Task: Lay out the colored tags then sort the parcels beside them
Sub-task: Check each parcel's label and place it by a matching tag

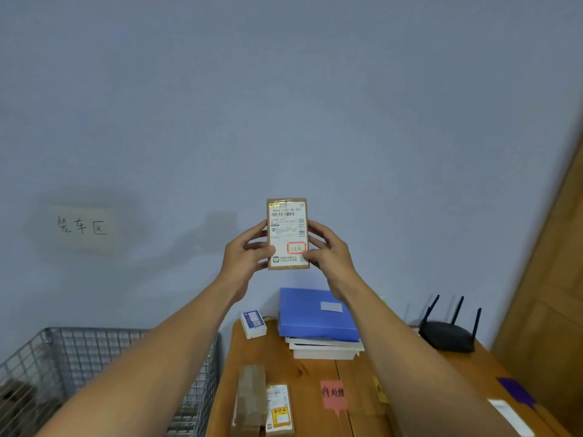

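Both hands were raised near the centre of the frame, gripping one small cardboard parcel (287,234) between them and holding it upright against the pale blue wall (284,89). The left hand (244,253) curled partly closed around the parcel's left edge, fingers spread along the side; the right hand (325,250) clasped the right edge the same way, its thumb lying near a red-outlined stamp on the white shipping label (287,234). The label faced the camera.

Below the hands, at the lower middle of the frame, stood a wooden table (315,370). At its far edge lay a blue folder (315,313) on top of a stack of white trays or books, with a small white box (253,324) just to its left and a black router (446,334) with three antennas to its right. Nearer the camera, two more parcels (263,402) lay side by side at lower centre. A pink tag (332,394) with handwriting lay to their right, a yellow tag (379,389) showed partly behind the right forearm, and a purple tag (515,391) lay at lower right beside a white-labelled parcel (509,416) cut off by the frame edge.

A wire basket (94,373) filled the lower left, touching or just beside the table. A handwritten paper sign (82,227) hung on the wall at mid left. A wooden door (555,279) ran up the right edge. The table's middle, between the parcels and the folder, lay bare.
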### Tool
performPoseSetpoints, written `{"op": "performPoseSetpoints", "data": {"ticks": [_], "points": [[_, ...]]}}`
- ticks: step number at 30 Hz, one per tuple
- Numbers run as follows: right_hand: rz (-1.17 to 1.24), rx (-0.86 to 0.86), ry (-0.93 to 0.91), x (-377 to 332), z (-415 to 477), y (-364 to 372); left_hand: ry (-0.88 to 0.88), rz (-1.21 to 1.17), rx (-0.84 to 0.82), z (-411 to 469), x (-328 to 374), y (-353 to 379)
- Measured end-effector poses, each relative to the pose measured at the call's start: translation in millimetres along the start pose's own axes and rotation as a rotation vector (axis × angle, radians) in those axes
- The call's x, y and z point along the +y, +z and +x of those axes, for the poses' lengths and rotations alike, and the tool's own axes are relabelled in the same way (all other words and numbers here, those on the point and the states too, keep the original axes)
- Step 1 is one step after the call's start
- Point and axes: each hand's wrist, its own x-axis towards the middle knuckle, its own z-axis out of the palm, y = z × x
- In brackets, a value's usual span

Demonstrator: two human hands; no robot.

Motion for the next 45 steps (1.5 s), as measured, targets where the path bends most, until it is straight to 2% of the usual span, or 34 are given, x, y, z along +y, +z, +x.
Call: {"op": "performPoseSetpoints", "data": {"ticks": [6, 12, 20, 24, 28, 37, 45], "points": [[-0.107, 0.124, 0.025, 11.2, -11.6, -42.0, -0.044, -0.005, -0.048, 3.6, -21.0, 45.3], [-0.219, 0.218, 0.034, 12.8, -44.8, -123.3, -0.087, -0.044, -0.078, -23.7, -47.7, 130.7], [-0.329, 0.414, 0.105, 2.3, -122.4, -317.2, -0.186, -0.141, -0.126, -96.2, -82.5, 330.0], [-0.432, 0.447, 0.140, -4.1, -162.8, -427.2, -0.235, -0.166, -0.151, -140.6, -108.5, 439.7], [-0.460, 0.487, 0.211, 7.7, -177.3, -511.6, -0.294, -0.159, -0.155, -172.5, -133.0, 517.8], [-0.414, 0.374, 0.366, 65.4, -185.9, -630.4, -0.398, 0.037, -0.151, -168.9, -201.5, 612.2], [-0.605, 0.222, 0.434, 132.4, -179.9, -703.1, -0.512, 0.093, -0.115, -184.1, -263.9, 666.2]]}}
